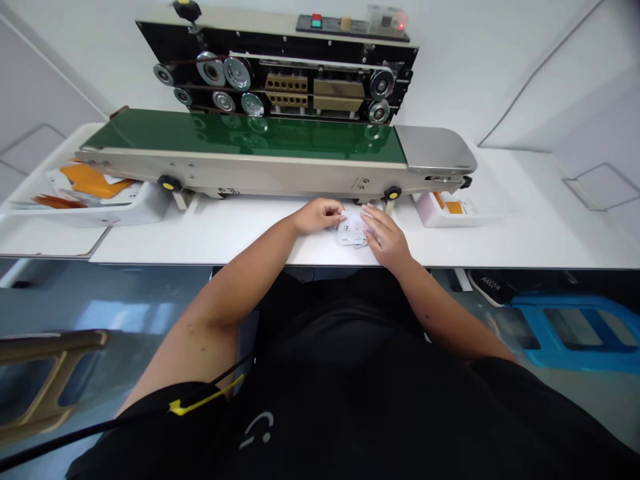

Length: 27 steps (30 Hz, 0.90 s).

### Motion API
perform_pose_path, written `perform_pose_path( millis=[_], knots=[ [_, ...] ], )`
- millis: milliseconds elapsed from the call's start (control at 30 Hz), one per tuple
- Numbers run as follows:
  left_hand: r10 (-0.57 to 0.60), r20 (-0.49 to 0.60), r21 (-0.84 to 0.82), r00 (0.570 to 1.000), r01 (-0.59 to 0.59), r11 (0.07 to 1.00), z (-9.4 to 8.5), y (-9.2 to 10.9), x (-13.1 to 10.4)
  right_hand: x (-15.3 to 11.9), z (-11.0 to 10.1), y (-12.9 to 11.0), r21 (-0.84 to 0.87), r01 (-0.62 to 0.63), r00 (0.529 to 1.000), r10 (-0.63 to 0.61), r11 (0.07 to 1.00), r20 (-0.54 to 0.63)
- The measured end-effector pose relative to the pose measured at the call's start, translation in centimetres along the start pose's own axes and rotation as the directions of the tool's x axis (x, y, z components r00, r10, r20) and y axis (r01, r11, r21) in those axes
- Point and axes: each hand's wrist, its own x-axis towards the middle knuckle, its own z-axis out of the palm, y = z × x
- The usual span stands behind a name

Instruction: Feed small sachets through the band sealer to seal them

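Observation:
A small white printed packet (351,230) lies at the table's front edge, between my two hands. My left hand (320,215) is closed, with thumb and index finger pinching the packet's upper left edge. From the other side, my right hand (385,235) grips the packet's right part, its fingers over the top and its thumb lower down. The right hand covers part of the packet, and its small print is too fine to read. Just behind both hands stands a band sealing machine (300,172) with a green conveyor belt (300,139).
A white bin (125,215) with orange and white packets stands left, partly under the conveyor. A smaller white tray (440,219) with orange pieces sits right. Black knobs (393,193) jut from the conveyor's front. A blue stool (575,327) and a brown chair (65,373) flank me.

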Motion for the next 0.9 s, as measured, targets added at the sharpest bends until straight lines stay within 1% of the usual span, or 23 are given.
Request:
perform_pose_path(
  millis=[67,133,200,267,333,500,767,900],
  knots=[
    [-0.015,0.004,-0.036,1.0,0.015,0.999,0.0,0.2,-0.1,-0.1,0.1,0.2,0.022,-0.105,0.994,0.106,0.994,-0.039],
    [-0.025,0.013,-0.062,1.0,0.026,0.998,0.1,0.3,-0.1,-0.3,0.3,0.6,0.126,-0.244,0.967,0.251,0.962,-0.045],
    [-0.022,0.01,-0.085,1.0,0.023,0.996,0.1,0.3,-0.1,-0.5,0.7,1.2,0.286,-0.365,0.926,0.378,0.886,0.01],
    [-0.01,0.001,-0.093,1.0,0.01,0.996,0.1,0.2,0.0,-0.6,1.0,1.7,0.413,-0.432,0.894,0.442,0.802,0.076],
    [0.004,0.008,-0.076,1.0,-0.003,0.997,0.1,0.1,0.0,-0.6,1.1,2.0,0.469,-0.456,0.879,0.466,0.756,0.104],
    [0.02,0.004,-0.015,1.0,-0.02,1.0,-0.1,0.2,-0.1,-0.5,0.9,1.8,0.478,-0.492,0.86,0.494,0.728,0.132],
    [0.055,-0.032,-0.033,0.998,-0.056,0.998,0.0,-0.3,0.2,-0.2,0.7,1.7,0.497,-0.485,0.868,0.467,0.719,0.171],
    [0.042,-0.027,-0.011,0.999,-0.043,0.999,-0.1,-0.2,0.1,-0.2,0.5,1.5,0.484,-0.486,0.869,0.463,0.728,0.176]
  ],
)
